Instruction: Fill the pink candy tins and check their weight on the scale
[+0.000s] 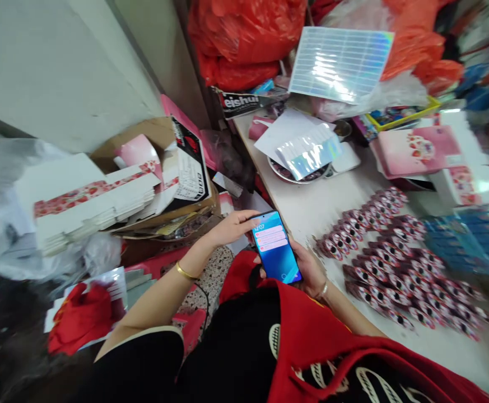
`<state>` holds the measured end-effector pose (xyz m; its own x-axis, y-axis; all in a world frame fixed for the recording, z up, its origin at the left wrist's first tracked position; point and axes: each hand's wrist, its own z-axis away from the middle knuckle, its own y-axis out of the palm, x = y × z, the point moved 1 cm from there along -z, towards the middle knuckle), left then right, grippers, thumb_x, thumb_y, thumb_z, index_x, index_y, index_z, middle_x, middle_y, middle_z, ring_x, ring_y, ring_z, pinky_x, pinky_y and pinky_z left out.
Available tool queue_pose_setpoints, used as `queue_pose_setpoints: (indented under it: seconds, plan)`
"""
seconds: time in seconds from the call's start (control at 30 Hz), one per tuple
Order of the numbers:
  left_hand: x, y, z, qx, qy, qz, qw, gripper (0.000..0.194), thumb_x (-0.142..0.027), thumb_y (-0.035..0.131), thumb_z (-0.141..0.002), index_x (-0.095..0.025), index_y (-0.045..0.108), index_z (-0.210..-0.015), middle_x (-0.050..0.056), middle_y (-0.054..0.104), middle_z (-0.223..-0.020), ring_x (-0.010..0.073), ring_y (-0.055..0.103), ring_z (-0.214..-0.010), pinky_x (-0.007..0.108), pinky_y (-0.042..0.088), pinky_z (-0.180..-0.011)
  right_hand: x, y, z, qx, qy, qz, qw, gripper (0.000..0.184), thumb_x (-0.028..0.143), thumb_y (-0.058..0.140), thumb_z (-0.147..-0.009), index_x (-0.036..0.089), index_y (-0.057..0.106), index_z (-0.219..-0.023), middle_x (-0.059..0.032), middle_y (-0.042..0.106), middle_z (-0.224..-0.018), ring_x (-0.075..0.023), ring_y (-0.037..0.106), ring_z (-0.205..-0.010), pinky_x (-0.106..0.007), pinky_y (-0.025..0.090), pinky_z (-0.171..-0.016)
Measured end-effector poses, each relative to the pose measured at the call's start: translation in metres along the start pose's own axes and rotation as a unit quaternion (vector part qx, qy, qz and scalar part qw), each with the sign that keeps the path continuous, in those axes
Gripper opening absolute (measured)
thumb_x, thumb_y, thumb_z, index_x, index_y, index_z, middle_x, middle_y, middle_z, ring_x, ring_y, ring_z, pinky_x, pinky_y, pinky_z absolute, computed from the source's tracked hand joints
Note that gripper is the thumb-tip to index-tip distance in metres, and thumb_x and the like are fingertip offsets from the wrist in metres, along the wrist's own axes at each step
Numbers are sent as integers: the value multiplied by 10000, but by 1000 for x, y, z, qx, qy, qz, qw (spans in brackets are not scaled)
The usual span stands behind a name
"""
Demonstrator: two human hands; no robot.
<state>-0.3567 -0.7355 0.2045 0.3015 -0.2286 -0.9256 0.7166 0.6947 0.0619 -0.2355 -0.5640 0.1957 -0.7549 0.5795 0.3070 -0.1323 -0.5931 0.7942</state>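
A smartphone (275, 249) with a lit blue screen is held over my lap, at the table's edge. Wrapped round its back and lower right side is my right hand (310, 270), with fingertips showing at the phone's left edge. My left hand (239, 225) grips the upper left corner, thumb over the screen, other fingers partly hidden. The screen shows the time and several light message bars. On the white table (307, 210) to the right lie several rows of small dark bundled items (395, 263) with shiny printed labels.
A bowl (298, 178) holds dark items under sticker sheets (311, 151). A pink strawberry-print box (423, 150) and blue packs (471, 238) stand to the right. Red plastic bags (244, 33) are piled behind. Flat cartons (97, 204) and an open cardboard box (189, 162) stand left; red cloth (82, 319) lies lower left.
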Motion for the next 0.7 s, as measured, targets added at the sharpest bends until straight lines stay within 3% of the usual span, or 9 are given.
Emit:
queue_pose_setpoints:
  seconds: [0.07, 0.13, 0.23, 0.3, 0.4, 0.5, 0.7]
  plan:
    - [11, -13, 11, -8, -3, -43, 999, 428, -528, 576, -863, -152, 653, -1053, 24, 668, -812, 128, 612, -644, 253, 525, -589, -5, -8, -12, -35, 3, 66, 997, 777, 742, 315, -894, 160, 544, -1354, -159, 654, -1228, -256, 686, -931, -438, 507, -925]
    - [29, -34, 27, -69, -10, -139, 988, 409, -503, 508, -908, -158, 640, -1083, 34, 678, -884, 134, 625, -700, 260, 535, -635, -10, -21, -23, -105, -24, 176, 978, 814, 774, 450, -822, 220, 495, -1416, -134, 595, -1333, -271, 629, -1109, -458, 453, -1020]
    - [66, -73, 55, -213, -56, -347, 912, 368, -423, 441, -953, -173, 627, -1148, 63, 696, -1036, 174, 652, -912, 303, 531, -847, -19, -50, -31, -200, -38, 344, 917, 848, 705, 662, -716, 205, 537, -1389, -131, 583, -1342, -282, 543, -1245, -456, 344, -1130]
    - [91, -98, 74, -276, -97, -419, 860, 348, -352, 438, -952, -151, 630, -1162, 115, 680, -1138, 224, 626, -1070, 351, 477, -978, -27, -69, -31, -213, -22, 398, 892, 844, 689, 682, -691, 163, 580, -1343, -143, 631, -1249, -282, 586, -1180, -451, 370, -1115]
    - [122, -133, 99, -325, -152, -451, 817, 367, -303, 423, -946, -116, 627, -1187, 181, 650, -1200, 285, 595, -1151, 400, 444, -1014, -37, -92, -26, -202, -12, 428, 881, 842, 704, 626, -714, 124, 589, -1323, -141, 677, -1117, -264, 645, -1047, -427, 466, -1025]
    - [143, -161, 118, -356, -193, -471, 784, 400, -314, 397, -956, -137, 597, -1255, 177, 633, -1246, 285, 569, -1197, 390, 428, -1030, -44, -101, -23, -214, -15, 446, 869, 797, 701, 610, -718, 141, 622, -1284, -130, 694, -1059, -255, 664, -977, -399, 520, -945]
    - [177, -202, 114, -371, -246, -453, 772, 416, -280, 390, -949, -172, 575, -1306, 173, 619, -1281, 289, 547, -1225, 429, 401, -1062, -50, -99, -24, -227, 0, 457, 860, 772, 706, 581, -720, 145, 660, -1245, -127, 715, -1034, -258, 684, -933, -369, 556, -874]
